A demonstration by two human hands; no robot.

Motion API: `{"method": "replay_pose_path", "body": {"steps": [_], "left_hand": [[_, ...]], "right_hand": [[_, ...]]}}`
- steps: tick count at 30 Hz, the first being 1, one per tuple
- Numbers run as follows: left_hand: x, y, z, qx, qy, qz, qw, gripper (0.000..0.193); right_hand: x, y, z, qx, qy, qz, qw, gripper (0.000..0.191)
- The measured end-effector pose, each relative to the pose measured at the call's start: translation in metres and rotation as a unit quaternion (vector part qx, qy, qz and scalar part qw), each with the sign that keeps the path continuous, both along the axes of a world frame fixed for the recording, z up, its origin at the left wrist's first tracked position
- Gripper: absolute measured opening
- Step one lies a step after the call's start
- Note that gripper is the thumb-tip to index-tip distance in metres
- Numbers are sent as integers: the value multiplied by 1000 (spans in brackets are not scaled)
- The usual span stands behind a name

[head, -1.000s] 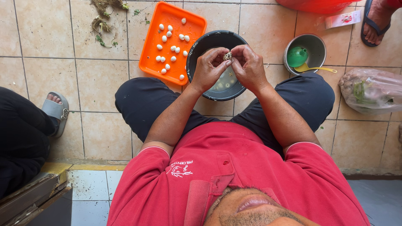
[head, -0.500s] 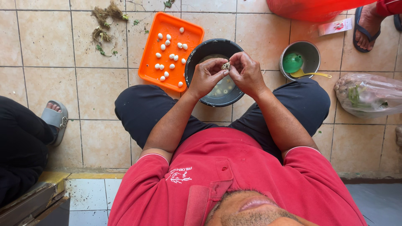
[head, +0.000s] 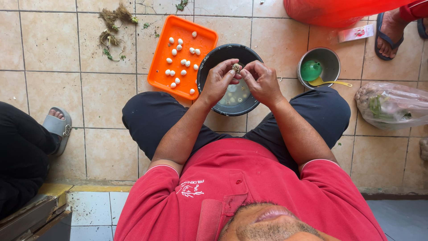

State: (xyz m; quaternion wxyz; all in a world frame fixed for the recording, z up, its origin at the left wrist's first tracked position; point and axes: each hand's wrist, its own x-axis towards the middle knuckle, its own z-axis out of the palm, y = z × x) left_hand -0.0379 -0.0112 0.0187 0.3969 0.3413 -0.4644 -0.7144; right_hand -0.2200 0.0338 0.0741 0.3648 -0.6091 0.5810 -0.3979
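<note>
My left hand (head: 219,80) and my right hand (head: 262,80) meet above a black bowl (head: 209,62) on the tiled floor between my knees. Together their fingertips pinch a small speckled egg (head: 236,68). Water and several small eggs lie in the bowl under my hands. An orange tray (head: 161,67) left of the bowl carries several peeled white eggs (head: 180,61).
A metal pot (head: 329,59) with a green funnel and yellow spoon stands right of the bowl. A clear bag of greens (head: 392,105) lies further right. Plant scraps (head: 111,27) lie far left. Another person's sandalled foot (head: 57,126) is at left, another foot (head: 388,27) top right.
The view has shifted slightly, so bowl and tray sit lower in the frame. My hands stay together over the bowl, fingers working on the egg.
</note>
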Motion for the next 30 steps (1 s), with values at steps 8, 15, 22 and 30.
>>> {"method": "replay_pose_path", "body": {"steps": [8, 15, 22, 30], "left_hand": [[8, 18, 8, -35, -83, 6, 996, 35], [13, 15, 25, -197, -169, 45, 965, 26], [11, 15, 29, -181, -155, 40, 970, 24], [9, 15, 32, -194, -159, 35, 967, 25]], "right_hand": [[10, 3, 9, -57, 26, 32, 998, 10], [14, -3, -4, -15, -29, 27, 999, 14], [13, -5, -4, -21, 8, 28, 999, 14], [8, -5, 0, -2, -15, 24, 1000, 20]]}}
